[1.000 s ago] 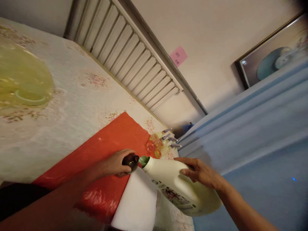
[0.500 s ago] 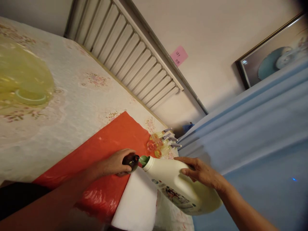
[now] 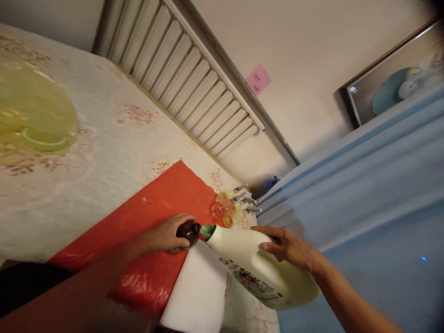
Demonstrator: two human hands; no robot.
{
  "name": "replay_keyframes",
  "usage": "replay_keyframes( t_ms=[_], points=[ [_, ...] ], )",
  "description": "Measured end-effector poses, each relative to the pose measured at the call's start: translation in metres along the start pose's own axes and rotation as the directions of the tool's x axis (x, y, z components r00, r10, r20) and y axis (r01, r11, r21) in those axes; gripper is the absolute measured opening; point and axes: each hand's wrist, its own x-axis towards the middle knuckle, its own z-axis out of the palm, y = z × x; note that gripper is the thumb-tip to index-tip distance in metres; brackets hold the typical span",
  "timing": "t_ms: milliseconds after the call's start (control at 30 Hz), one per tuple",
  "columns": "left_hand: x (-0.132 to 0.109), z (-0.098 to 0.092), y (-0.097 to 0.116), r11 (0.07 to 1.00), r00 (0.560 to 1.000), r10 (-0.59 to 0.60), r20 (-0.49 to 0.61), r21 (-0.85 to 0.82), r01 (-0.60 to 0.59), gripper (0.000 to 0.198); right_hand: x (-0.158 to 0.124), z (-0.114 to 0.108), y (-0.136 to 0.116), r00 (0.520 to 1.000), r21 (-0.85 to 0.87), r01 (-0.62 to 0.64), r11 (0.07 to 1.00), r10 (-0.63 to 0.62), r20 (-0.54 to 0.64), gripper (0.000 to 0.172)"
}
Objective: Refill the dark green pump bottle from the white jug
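Observation:
My left hand (image 3: 173, 235) is wrapped around a small dark brown bottle (image 3: 189, 232), whose neck points right. A large cream jug (image 3: 256, 263) with a printed label lies tilted, its green spout (image 3: 208, 232) right at the mouth of the brown bottle. Whether liquid is flowing between them I cannot make out. On the jug's upper side, my right hand (image 3: 286, 247) grips it near the handle, which is mostly hidden under the fingers. Below the two containers, a white folded cloth or pad (image 3: 199, 291) lies on red plastic sheeting (image 3: 152, 212).
Several clear pump bottles (image 3: 231, 208) with grey tops stand just beyond the jug's mouth. A yellowish transparent bowl-like thing (image 3: 38, 111) rests at the left on the floral tablecloth (image 3: 107, 143). A slatted rack (image 3: 194, 69) runs along the wall; a blue curtain (image 3: 374, 199) hangs at right.

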Motion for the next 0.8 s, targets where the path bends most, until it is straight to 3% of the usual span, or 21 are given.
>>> replay_keyframes(
  t_ms=[800],
  points=[
    [-0.0013,0.0011,0.0038,1.000,1.000,-0.005,-0.001,0.008,0.005,0.057,-0.0021,-0.0008,-0.0078,1.000,-0.009,0.007,1.000,-0.007,0.006,0.053]
  ],
)
